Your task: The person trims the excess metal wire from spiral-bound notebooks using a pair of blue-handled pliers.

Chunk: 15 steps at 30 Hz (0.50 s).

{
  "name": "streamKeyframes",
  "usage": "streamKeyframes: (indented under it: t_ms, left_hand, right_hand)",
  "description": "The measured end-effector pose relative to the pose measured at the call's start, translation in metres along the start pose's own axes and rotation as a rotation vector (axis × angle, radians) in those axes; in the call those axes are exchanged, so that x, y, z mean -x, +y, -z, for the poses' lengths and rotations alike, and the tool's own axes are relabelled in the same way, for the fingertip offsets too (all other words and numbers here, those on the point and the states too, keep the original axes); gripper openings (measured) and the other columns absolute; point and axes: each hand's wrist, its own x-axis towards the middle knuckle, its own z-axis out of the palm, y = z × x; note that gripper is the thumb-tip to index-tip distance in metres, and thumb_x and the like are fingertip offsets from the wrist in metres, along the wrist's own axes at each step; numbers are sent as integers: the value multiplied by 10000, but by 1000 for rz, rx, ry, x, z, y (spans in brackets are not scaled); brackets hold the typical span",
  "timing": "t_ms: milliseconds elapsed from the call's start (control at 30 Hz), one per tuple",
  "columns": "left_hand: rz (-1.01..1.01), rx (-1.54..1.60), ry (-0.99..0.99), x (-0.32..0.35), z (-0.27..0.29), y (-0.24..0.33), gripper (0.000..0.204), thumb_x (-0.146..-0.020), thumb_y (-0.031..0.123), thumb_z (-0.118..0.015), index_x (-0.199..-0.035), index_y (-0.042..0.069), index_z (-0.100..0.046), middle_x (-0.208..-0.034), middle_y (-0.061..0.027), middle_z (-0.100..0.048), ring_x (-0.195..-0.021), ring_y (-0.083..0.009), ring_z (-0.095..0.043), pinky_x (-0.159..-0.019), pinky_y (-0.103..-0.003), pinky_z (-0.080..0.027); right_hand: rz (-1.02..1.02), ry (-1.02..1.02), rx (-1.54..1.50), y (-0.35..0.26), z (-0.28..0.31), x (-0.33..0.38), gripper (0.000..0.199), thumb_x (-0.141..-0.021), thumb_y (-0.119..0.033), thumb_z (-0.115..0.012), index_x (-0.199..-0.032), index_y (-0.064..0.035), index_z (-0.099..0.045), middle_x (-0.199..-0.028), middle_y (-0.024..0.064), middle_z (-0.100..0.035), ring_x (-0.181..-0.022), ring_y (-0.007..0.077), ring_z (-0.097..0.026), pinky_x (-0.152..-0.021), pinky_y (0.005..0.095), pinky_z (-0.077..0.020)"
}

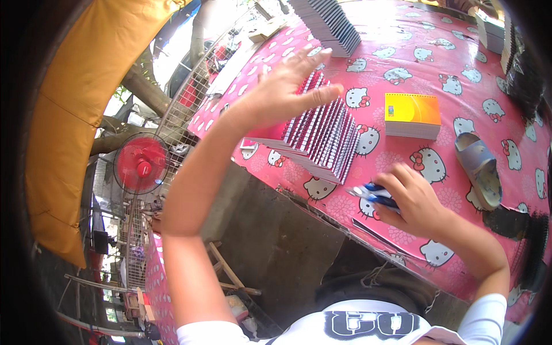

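Observation:
My left hand (282,92) is raised over a tall stack of red spiral-bound notebooks (325,141), its fingers spread and thumb held apart. Whether it touches the top notebook I cannot tell. The white-and-red bound edges of the stack face right and toward me. In my right hand (411,198) is a pair of blue-handled pliers (376,194), fingers wrapped round the grips. Their metal jaws point left, near the foot of the notebook stack. A yellow-orange notepad stack (411,115) lies beyond my right hand.
A pink cat-patterned cloth (397,52) covers the table. Farther back stands another notebook stack (330,26). At the right are a grey slipper (480,169) and a black plastic bundle (523,75). A red fan (142,164) stands to the left, near a wire fence.

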Motion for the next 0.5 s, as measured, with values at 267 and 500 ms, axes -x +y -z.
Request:
streamKeyframes:
  t_ms: [267,500]
  left_hand:
    - [13,366,93,13,-21,-6,325,-916,43,-491,-1204,54,-643,-1491,-235,-345,-1410,-307,-312,-1127,-376,-269]
    - [11,453,81,13,-20,-8,293,-922,48,-502,-1172,32,-653,-1475,-238,-371,-1407,-275,-325,-1115,-348,-285]
  right_hand:
    - [157,284,138,-10,0,-89,438,-784,-344,-724,-1113,-102,-568,-1021,135,-533,-927,329,-544,-813,448,-423]
    - [195,322,163,-10,-7,-97,397,-771,-339,-736,-1058,-95,-612,-996,118,-573,-927,324,-574,-804,446,-446]
